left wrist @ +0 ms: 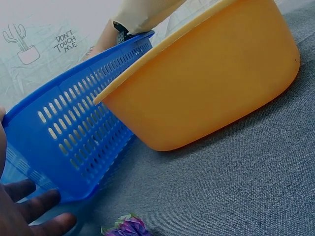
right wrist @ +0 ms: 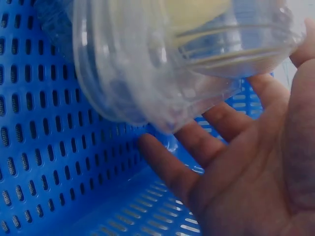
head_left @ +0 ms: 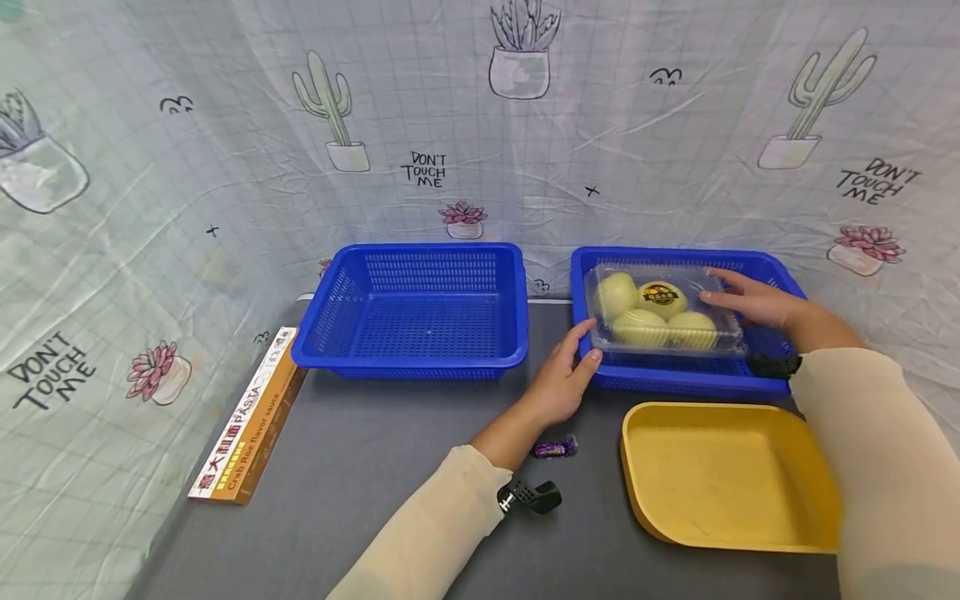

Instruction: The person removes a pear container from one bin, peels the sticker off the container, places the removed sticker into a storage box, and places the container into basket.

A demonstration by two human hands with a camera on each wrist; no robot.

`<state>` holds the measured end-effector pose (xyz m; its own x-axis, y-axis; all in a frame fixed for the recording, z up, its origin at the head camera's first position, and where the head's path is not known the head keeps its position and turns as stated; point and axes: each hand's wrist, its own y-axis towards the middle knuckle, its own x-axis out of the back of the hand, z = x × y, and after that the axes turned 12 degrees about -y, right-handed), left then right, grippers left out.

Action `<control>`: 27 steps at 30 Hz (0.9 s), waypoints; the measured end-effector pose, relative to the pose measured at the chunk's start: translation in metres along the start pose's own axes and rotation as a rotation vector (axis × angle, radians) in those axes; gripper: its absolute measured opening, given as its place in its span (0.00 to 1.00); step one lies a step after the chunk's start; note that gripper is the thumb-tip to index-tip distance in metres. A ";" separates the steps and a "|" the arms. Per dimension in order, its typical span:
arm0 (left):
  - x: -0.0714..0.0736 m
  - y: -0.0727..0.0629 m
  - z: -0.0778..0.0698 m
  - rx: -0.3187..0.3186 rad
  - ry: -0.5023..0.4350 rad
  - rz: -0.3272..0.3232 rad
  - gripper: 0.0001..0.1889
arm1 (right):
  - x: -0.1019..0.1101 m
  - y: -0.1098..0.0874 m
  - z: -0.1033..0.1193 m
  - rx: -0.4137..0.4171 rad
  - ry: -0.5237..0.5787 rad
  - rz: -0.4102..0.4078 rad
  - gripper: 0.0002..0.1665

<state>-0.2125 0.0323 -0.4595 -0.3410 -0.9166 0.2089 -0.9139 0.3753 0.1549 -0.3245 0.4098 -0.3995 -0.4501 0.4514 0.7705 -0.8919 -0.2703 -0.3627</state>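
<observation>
A clear plastic box of pale yellow-green fruit [head_left: 660,312] with a dark label sits in the right blue basket [head_left: 675,382], tilted. My right hand [head_left: 757,302] grips its right end, thumb on the lid; in the right wrist view this hand [right wrist: 241,162] has its fingers along the box's edge. My left hand [head_left: 562,375] is at the basket's left side, index fingertip and thumb close to the box's left edge. In the left wrist view the left hand's fingers [left wrist: 42,206] are spread out beside the basket wall.
Another blue basket [head_left: 429,333] stands to the left. A yellow bin [head_left: 727,475] is in front of the right basket. A purple-wrapped candy [head_left: 555,448] lies near my left wrist. A long pasta box [head_left: 247,417] lies at the far left by the curtain.
</observation>
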 end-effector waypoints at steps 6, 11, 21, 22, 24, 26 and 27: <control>-0.003 0.000 0.005 -0.021 0.026 0.009 0.30 | -0.008 0.005 -0.006 0.021 0.105 0.070 0.62; -0.003 0.001 0.002 -0.024 0.059 0.020 0.30 | -0.008 0.006 -0.004 0.056 0.166 0.112 0.63; -0.005 0.001 -0.001 0.008 0.104 0.021 0.30 | -0.007 0.002 -0.003 0.103 0.391 0.147 0.56; -0.005 0.001 -0.001 0.008 0.101 0.021 0.30 | -0.007 0.002 -0.003 0.110 0.416 0.148 0.56; -0.006 0.001 -0.001 0.010 0.103 0.022 0.30 | -0.006 0.001 -0.004 0.119 0.456 0.145 0.55; -0.006 0.001 0.000 0.010 0.103 0.022 0.30 | -0.005 0.000 -0.005 0.122 0.488 0.137 0.54; -0.006 0.001 0.000 0.008 0.101 0.022 0.30 | -0.005 0.000 -0.005 0.120 0.499 0.131 0.54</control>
<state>-0.2117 0.0385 -0.4605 -0.3372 -0.8895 0.3085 -0.9083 0.3935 0.1419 -0.3228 0.4123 -0.4061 -0.5502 0.7490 0.3692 -0.8285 -0.4340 -0.3540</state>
